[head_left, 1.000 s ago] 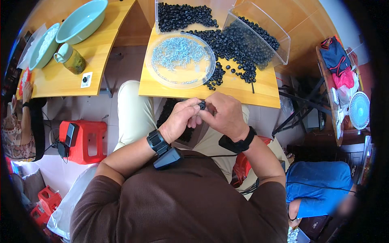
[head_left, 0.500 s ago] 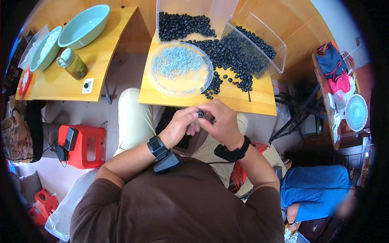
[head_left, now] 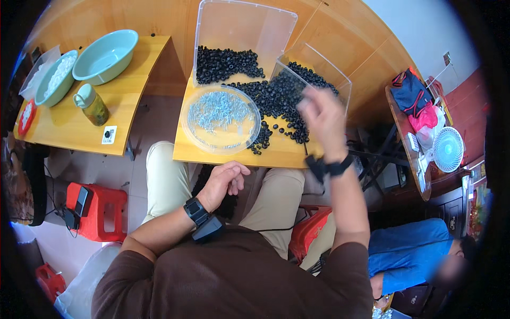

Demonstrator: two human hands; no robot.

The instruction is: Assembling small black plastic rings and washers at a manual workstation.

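My left hand (head_left: pixel 226 182) is just below the near edge of the yellow wooden table (head_left: pixel 239 159), its fingers curled and thumb against them; whatever they hold, if anything, is hidden. My right hand (head_left: pixel 322 114) is raised at the right side of the table, smeared by motion, so its fingers cannot be read. It is beside a heap of small black ring-shaped parts (head_left: pixel 271 98). Left of the heap lies a round clear tray (head_left: pixel 195 140) bearing many tiny pale-blue, shiny pieces (head_left: pixel 218 109).
Behind stand a tilted clear bin (head_left: pixel 244 24) and a clear box (head_left: pixel 345 90) with black parts. The left table holds teal basins (head_left: pixel 106 58) and a bottle (head_left: pixel 94 109). A red stool (head_left: pixel 98 212) stands left; a person in blue (head_left: pixel 406 252) is at right.
My hands, together on a small black ring-shaped part before, have parted. The right has moved up and right toward the black heap; the left stays near the table edge. The view has shifted slightly.
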